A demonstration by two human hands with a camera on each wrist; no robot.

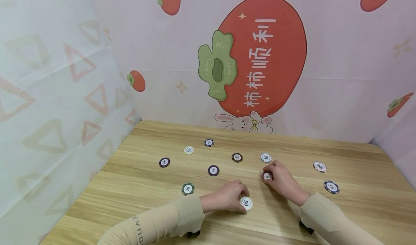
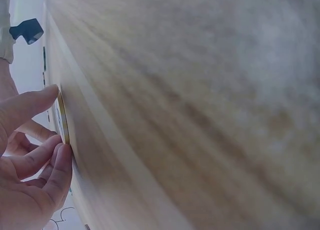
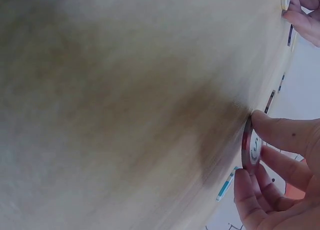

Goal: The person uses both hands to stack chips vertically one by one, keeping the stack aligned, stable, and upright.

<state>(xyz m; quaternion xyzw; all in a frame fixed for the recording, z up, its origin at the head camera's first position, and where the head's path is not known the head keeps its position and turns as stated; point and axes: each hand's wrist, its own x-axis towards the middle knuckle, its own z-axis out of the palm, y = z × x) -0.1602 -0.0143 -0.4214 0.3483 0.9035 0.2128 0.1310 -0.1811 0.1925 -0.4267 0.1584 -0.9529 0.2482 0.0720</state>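
My left hand (image 1: 227,196) pinches a white poker chip (image 1: 246,203) marked 50 between thumb and fingers, near the front middle of the table. In the left wrist view this chip (image 2: 62,117) appears edge-on, close over the wood, its rim yellowish. Further right, my right hand (image 1: 284,181) grips a dark red poker chip (image 1: 267,176) marked 5 by its edges. The right wrist view shows the red chip (image 3: 248,147) between thumb and fingertips, tilted up. Just beyond that hand lies a light blue chip (image 1: 265,157) marked 10.
Other chips lie flat and spread out: a green one (image 1: 188,189) marked 20, a black one (image 1: 237,157) marked 100, a cream one (image 1: 189,150) marked 50, and several dark blue or purple ones. A pale chip (image 1: 320,167) sits at right. Printed cloth (image 1: 341,57) backs the wooden table (image 1: 136,187).
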